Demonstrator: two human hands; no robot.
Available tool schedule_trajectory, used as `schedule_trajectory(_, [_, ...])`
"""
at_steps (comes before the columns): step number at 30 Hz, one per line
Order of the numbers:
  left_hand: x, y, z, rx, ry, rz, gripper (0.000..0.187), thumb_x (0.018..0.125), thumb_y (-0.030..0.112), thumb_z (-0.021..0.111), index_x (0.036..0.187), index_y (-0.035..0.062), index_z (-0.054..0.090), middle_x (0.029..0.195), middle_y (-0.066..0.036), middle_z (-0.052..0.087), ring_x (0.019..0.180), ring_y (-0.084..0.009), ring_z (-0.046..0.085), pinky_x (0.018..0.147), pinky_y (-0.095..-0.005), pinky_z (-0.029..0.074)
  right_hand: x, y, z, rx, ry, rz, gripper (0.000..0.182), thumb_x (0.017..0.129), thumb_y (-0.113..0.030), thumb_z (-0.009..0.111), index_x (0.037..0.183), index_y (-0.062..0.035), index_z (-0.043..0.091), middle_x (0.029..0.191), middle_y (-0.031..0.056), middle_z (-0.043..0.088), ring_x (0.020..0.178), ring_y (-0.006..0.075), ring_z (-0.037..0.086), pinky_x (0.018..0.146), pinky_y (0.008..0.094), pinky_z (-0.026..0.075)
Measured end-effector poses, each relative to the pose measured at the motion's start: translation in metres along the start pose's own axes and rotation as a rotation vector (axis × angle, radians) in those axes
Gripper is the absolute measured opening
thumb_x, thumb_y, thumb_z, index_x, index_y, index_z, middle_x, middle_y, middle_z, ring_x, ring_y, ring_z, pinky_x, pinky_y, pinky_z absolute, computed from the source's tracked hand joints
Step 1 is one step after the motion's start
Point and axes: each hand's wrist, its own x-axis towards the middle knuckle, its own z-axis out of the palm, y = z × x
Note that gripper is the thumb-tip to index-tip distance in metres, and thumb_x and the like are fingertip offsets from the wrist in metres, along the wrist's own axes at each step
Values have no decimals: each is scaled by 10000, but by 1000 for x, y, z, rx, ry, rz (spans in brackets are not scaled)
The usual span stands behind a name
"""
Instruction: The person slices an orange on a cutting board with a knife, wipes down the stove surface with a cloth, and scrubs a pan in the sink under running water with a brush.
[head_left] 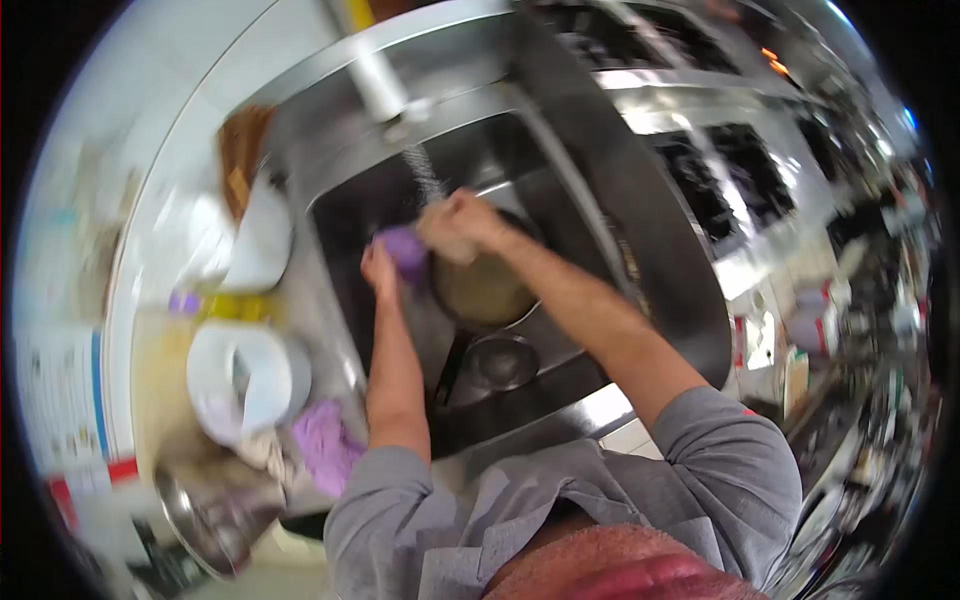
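At the left of the sink, my left hand is closed on the edge of a purple rounded item; blur hides its exact kind. My right hand grips a beige cloth-like piece just beside it, under the running water from the tap. Below my right hand sits a round pot with cloudy yellowish liquid inside. Nearer to me in the basin lies a small metal pan with a black handle.
On the left counter stand a white bucket, a white tub and a bottle of yellow liquid. A purple cloth and a metal bowl lie closer to me. Stove grates are at the right.
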Motion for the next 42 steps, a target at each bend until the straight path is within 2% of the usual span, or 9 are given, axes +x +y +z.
schedule_trajectory(1, [-30,54,17,-166,-7,88,238,786,146,575,973,0,554,898,-61,574,802,-158,553,633,-288,471,7,2,2,104,-147,151,120,731,-101,575,829,-32,563,750,84,586,711,151,529,646,322,458])
schedule_trajectory(12, [-154,319,3,100,369,1103,148,744,56,593,830,-20,498,752,-50,520,682,-133,493,660,-261,425,43,-34,9,136,15,168,201,733,-121,667,854,10,574,801,85,605,741,168,559,673,302,454])
schedule_trajectory(17, [-139,209,20,775,423,869,716,777,277,625,1273,-109,281,1241,-258,401,1191,-341,365,1009,-392,262,50,-36,5,57,-31,220,296,702,-189,716,861,20,581,823,101,620,759,169,576,688,310,455])
schedule_trajectory(22, [-108,84,79,-378,-338,-215,692,771,684,409,1109,87,494,1083,-95,549,1002,-252,524,847,-402,432,19,-77,6,612,-56,399,123,779,-17,496,893,-12,541,844,121,609,747,214,604,602,368,500])
schedule_trajectory(25, [-68,60,112,-772,-654,-93,651,776,673,398,1046,95,530,994,-95,587,904,-253,572,740,-409,489,5,-67,-3,847,-57,263,192,754,-19,591,916,-6,489,888,110,549,801,204,539,650,376,494])
schedule_trajectory(31, [-103,108,158,-14,-124,319,389,711,222,713,985,-3,553,894,-62,587,789,-191,584,688,-324,474,11,-62,-43,923,-90,720,340,857,-337,498,1051,-59,499,1019,100,540,852,280,537,731,491,422])
schedule_trajectory(35, [-100,106,147,324,-354,412,434,752,252,682,1072,9,516,941,-65,587,835,-194,584,766,-328,461,32,-37,-5,1167,-33,517,314,854,-302,467,903,-20,596,934,127,606,886,263,572,731,402,453])
schedule_trajectory(38, [-94,119,134,-306,-519,-170,463,818,259,601,1183,14,455,1079,-89,541,965,-204,547,808,-366,461,37,-25,16,319,-64,-121,258,821,-221,464,837,-5,604,995,179,600,933,297,577,723,392,459])
schedule_trajectory(42, [-103,118,122,-82,-596,147,505,789,172,609,1228,2,426,990,-70,568,868,-173,568,769,-300,473,19,-26,-3,700,-151,-45,285,844,-273,463,1009,-62,559,1141,136,541,1021,293,538,770,427,455])
